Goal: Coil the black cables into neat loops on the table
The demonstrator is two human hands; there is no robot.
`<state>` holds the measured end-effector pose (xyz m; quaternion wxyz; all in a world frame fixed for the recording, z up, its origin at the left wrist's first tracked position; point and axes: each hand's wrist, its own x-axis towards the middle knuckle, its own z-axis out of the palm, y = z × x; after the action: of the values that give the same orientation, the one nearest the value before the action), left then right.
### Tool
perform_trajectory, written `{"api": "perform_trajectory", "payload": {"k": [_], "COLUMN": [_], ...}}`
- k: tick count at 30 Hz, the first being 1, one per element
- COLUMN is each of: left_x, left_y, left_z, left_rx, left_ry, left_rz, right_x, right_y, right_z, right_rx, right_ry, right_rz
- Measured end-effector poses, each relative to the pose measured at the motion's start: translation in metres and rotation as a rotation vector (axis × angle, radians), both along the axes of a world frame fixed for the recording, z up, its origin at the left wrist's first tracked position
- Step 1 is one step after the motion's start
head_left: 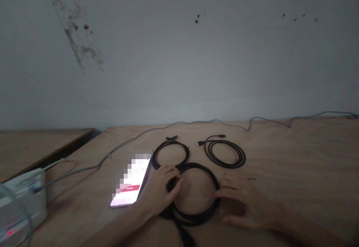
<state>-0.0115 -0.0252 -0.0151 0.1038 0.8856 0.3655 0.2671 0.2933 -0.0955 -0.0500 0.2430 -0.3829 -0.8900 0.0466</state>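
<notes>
A coiled black cable (pixel 206 169) lies on the wooden table between my two hands. My left hand (pixel 161 187) curls its fingers and thumb round the left side of this coil, where the cable is partly hidden. At the coil's right edge, my right hand (pixel 249 204) has its fingers and thumb apart, with a fingertip at the cable. The coil's plug end (pixel 185 235) points toward me at the bottom of the view. Behind it lie a second black cable coil (pixel 187 151) and, farther right, a third coil (pixel 241 157) with both connectors showing.
A lit phone (pixel 131 187) lies left of my left hand, its screen partly blurred. A white power strip (pixel 39 198) with plugs and a red light is at the far left. One thin grey cord (pixel 123 143) runs along the table's (pixel 308 157) back, below the wall.
</notes>
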Motion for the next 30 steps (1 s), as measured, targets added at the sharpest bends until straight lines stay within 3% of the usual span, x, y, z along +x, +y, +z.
{"api": "perform_trajectory", "payload": {"k": [13,23,30], "left_x": [-0.004,0.001,0.0], "left_y": [-0.002,-0.001,0.0], "left_z": [-0.006,0.001,-0.008], "left_rx": [-0.011,-0.02,-0.07], "left_ry": [0.03,-0.029,0.028], "left_rz": [0.143,-0.013,0.022], "right_x": [0.002,0.006,0.01], "right_y": [0.005,0.008,0.021], "right_z": [-0.004,0.003,-0.015], "right_rx": [0.026,0.033,0.05], "right_ry": [0.029,0.011,0.067], "right_rz": [-0.084,-0.023,-0.123]}}
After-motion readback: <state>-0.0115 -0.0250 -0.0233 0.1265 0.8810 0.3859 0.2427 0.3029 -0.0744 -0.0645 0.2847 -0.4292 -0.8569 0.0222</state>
